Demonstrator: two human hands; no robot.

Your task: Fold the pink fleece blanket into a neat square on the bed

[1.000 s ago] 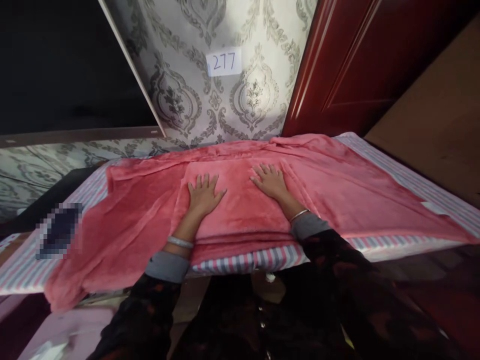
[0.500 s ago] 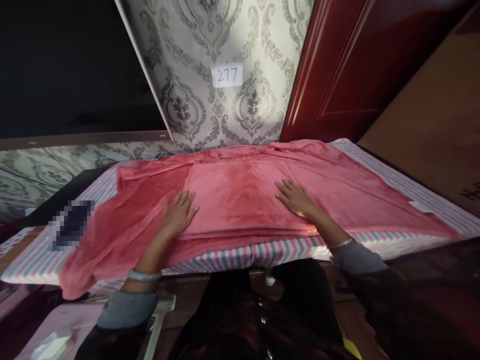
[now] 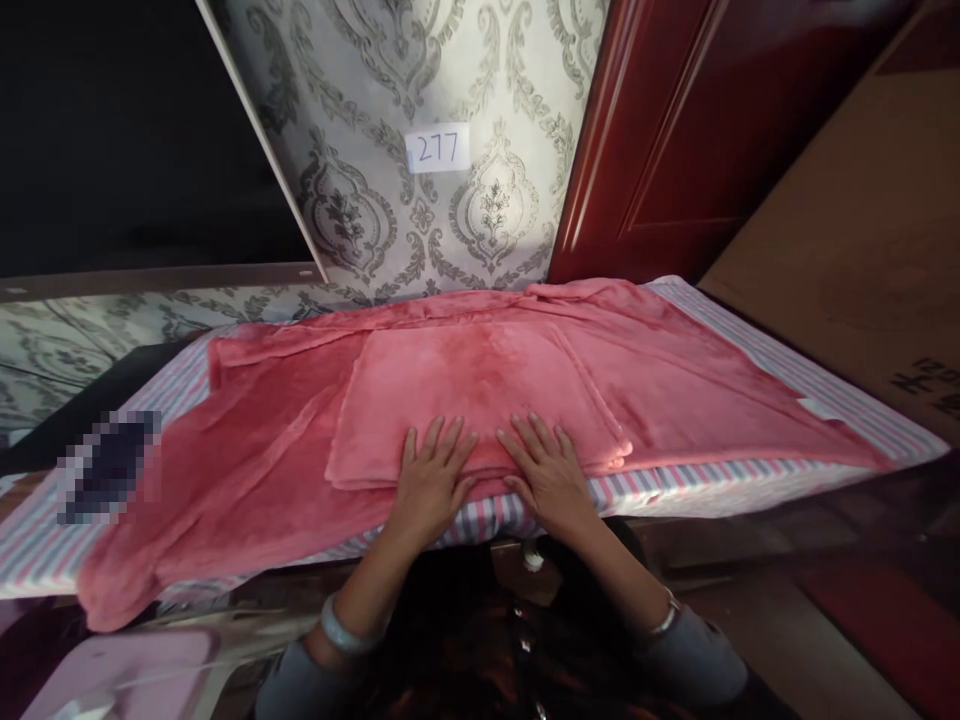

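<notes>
A folded pink fleece cloth [image 3: 480, 390] lies flat on top of a larger pink fleece blanket [image 3: 255, 470] spread over a striped table cover [image 3: 675, 485]. My left hand [image 3: 431, 480] and my right hand [image 3: 544, 470] rest side by side, palms down and fingers spread, on the near edge of the folded cloth at the table's front. Neither hand grips anything. A bangle sits on each wrist.
The blanket hangs over the table's front left corner [image 3: 120, 600]. A patterned wall with a paper label reading 277 [image 3: 437, 148] stands behind. A dark red door [image 3: 675, 130] is at the back right, a brown board [image 3: 862, 220] at the right.
Both hands slid from the outer sides of the folded cloth inward and toward me, meeting at its near edge. The view shifted slightly.
</notes>
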